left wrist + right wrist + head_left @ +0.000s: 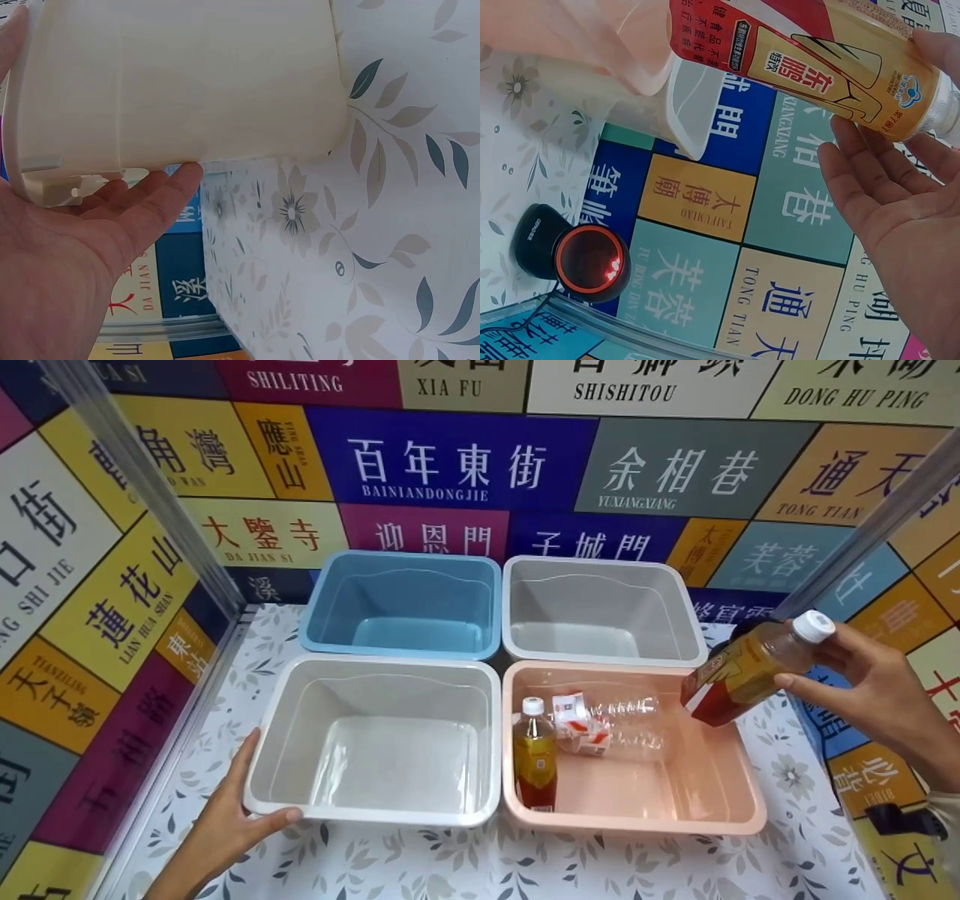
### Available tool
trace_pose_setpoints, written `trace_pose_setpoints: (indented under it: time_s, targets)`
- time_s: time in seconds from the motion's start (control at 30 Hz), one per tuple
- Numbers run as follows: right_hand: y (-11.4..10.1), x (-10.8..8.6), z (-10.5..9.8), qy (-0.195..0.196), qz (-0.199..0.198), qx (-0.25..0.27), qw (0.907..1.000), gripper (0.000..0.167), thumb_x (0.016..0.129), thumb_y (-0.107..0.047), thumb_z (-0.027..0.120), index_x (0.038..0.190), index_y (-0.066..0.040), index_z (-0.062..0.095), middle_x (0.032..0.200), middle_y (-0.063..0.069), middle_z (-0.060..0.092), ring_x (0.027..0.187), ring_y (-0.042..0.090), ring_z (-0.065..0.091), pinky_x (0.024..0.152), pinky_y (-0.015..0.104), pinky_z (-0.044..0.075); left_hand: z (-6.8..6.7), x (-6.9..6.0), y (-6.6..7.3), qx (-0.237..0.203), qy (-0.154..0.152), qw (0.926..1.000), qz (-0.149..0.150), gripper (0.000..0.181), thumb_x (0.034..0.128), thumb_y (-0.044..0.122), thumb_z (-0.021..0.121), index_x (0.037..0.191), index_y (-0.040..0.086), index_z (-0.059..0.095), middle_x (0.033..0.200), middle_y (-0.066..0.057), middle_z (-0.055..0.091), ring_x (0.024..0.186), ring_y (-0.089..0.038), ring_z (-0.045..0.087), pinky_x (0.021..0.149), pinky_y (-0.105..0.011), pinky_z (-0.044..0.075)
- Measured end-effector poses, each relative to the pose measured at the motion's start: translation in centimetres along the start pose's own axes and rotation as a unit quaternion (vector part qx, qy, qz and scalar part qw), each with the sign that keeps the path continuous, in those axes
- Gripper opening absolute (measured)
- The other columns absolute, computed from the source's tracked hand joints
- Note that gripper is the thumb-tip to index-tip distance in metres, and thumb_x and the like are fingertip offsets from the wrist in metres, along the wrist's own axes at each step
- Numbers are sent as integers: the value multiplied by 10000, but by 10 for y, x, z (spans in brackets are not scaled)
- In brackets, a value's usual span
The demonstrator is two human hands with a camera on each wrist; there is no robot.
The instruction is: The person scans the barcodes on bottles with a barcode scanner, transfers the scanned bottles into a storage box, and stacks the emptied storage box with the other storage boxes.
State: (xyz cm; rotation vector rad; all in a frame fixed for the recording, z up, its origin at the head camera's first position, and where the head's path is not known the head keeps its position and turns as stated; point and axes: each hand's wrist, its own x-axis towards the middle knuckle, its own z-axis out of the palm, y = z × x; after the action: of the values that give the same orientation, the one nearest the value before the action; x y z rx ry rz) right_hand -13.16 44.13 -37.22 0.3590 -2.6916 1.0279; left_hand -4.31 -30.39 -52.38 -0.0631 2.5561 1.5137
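Note:
My right hand (862,682) pinches a plastic drink bottle (739,675) near its white-capped neck, between thumb and fingers. The bottle, with reddish-brown liquid and a yellow-and-red label, tilts base down over the right side of the pink bin (705,823). Inside that bin stands a similar drink bottle (535,757), beside clear plastic bottles (622,720) with red-and-white labels lying down. My left hand (232,817) holds the front left corner of the white bin (375,816), thumb at the front rim. In the left wrist view, its fingers (165,196) touch the bin's side below the rim.
A blue bin (401,649) and a grey bin (600,660) stand behind the front two. A black scanner (592,262) with a glowing red ring sits at the table's right edge. Sign-covered panels (465,457) enclose the patterned tabletop (420,870) at the back and sides.

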Motion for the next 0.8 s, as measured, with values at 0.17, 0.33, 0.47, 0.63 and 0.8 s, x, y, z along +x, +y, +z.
trace_pose_setpoints:
  time_s: [0.17,0.33,0.47,0.63,0.8]
  targets:
    - [5,-1,-1,3,35,-48,10000,731,997,23,794,1640,20,447,1462,4,551,1243,-134,462,1018,-4,385,0,0,-1,-24,17,10000,7,1301,946,287,907,1782,255,-90,1806,-270,134,1455,-511,469,1129,-672,471]
    - [12,-2,-3,100,142,-86,9998,712,1007,10,788,1631,32,448,1441,-40,546,1224,-154,450,1022,-4,383,1,0,-1,-47,2,10000,-38,1304,947,290,907,1781,265,-95,1803,-269,149,1456,-518,469,1130,-687,470]
    - [16,-2,-5,186,230,-157,9994,704,1004,8,791,1619,49,452,1444,185,560,1200,-163,447,1011,-11,383,1,0,-1,-34,8,10000,-75,1308,943,300,908,1781,271,-96,1798,-270,166,1449,-518,477,1125,-689,474]
    - [21,-3,-8,238,311,-213,9990,726,994,1,803,1621,57,441,1455,335,502,1157,-143,441,972,-28,382,1,1,-2,-8,34,10000,-70,1299,949,302,902,1781,274,-94,1791,-271,189,1436,-499,494,1114,-664,493]
    - [27,-5,-11,294,506,-296,9978,745,997,-68,824,1631,27,445,1488,369,523,1145,-124,458,959,-14,395,1,1,-2,-8,31,9999,-97,1302,948,307,903,1780,280,-98,1806,-261,152,1458,-508,475,1137,-701,466]
